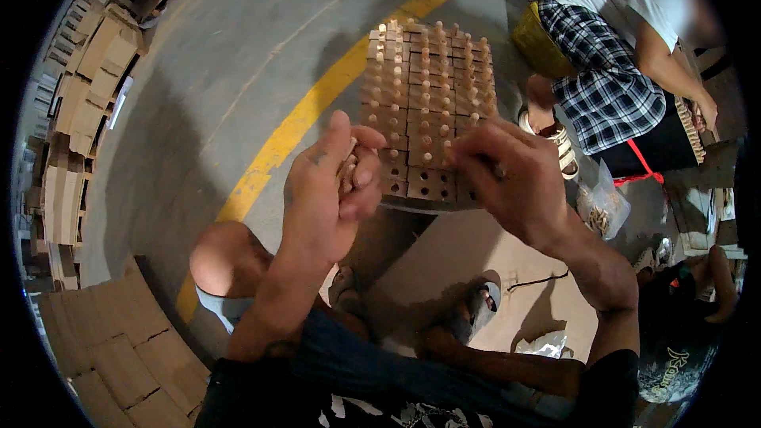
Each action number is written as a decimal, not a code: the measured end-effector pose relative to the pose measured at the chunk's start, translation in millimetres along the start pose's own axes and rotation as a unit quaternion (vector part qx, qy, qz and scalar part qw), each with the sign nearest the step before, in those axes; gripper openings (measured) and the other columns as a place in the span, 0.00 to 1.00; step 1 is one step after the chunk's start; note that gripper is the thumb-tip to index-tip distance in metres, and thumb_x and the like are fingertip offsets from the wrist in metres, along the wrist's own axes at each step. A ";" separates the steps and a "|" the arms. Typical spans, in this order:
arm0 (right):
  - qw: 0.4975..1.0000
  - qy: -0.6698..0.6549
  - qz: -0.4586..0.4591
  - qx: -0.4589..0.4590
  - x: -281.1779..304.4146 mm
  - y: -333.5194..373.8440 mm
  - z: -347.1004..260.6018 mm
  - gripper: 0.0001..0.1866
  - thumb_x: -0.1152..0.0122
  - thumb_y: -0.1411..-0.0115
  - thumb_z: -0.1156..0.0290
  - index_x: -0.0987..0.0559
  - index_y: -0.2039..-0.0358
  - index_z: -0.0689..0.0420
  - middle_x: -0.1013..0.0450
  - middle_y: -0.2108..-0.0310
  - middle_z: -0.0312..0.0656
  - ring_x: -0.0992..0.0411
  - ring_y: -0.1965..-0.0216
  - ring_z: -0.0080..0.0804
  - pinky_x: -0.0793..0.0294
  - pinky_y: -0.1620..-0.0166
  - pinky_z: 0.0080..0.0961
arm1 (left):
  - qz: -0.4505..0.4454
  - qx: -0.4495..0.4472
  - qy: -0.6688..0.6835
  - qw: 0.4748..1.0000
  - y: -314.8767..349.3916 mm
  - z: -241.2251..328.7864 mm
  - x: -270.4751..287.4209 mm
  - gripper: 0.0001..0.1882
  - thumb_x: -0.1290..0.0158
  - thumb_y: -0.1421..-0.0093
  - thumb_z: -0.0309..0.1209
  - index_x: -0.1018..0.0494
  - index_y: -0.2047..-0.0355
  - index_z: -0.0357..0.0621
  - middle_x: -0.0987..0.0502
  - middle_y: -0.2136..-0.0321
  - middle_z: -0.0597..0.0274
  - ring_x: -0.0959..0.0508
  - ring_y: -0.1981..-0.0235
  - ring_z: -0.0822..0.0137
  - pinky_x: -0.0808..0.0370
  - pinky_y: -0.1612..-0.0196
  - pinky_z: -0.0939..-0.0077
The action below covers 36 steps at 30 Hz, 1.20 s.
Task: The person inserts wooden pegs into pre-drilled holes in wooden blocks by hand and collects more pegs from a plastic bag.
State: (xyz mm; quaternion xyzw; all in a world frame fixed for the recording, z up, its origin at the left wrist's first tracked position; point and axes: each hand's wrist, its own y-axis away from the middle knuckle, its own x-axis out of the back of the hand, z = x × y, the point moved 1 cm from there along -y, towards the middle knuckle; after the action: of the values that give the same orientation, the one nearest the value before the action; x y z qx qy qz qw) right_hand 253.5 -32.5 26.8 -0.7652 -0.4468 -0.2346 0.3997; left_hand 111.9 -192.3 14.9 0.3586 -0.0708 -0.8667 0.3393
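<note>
My left hand (326, 182) is closed around several small wooden pegs (347, 168), their ends showing between thumb and fingers. It hovers just left of a brown block board (414, 184) drilled with rows of holes. Upright wooden pegs (426, 124) fill most of those rows; dark open holes show along the near edge. Over the near right corner, my right hand (515, 178) is curled with its fingertips pinched beside a standing peg. What looks like a peg end shows inside its curled fingers. The hand hides the holes beneath it.
A person in plaid shorts (610, 71) sits at the right, beside a yellow bin (537, 38). On the floor lies a clear plastic bag of pegs (604, 210). Flat cardboard (452, 250) is under my feet. Stacked brown boards (119, 349) stand at the left.
</note>
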 end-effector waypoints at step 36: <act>0.992 0.079 0.066 0.067 6.8 32.5 17.4 0.10 0.36 0.49 0.79 0.24 0.65 0.61 0.25 0.67 0.47 0.24 0.73 0.40 0.24 0.71 0.30 | -0.032 -0.044 -0.123 0.991 12.8 -15.5 -31.2 0.34 0.73 0.29 0.53 0.28 0.53 0.32 0.39 0.89 0.71 0.44 0.90 0.79 0.45 0.86 0.84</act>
State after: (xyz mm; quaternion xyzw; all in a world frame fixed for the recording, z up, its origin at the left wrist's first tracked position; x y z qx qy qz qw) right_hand 285.2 -24.0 8.6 -0.7434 -0.3774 -0.2371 0.4987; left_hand 145.2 -180.3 26.0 0.2363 -0.0622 -0.9168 0.3157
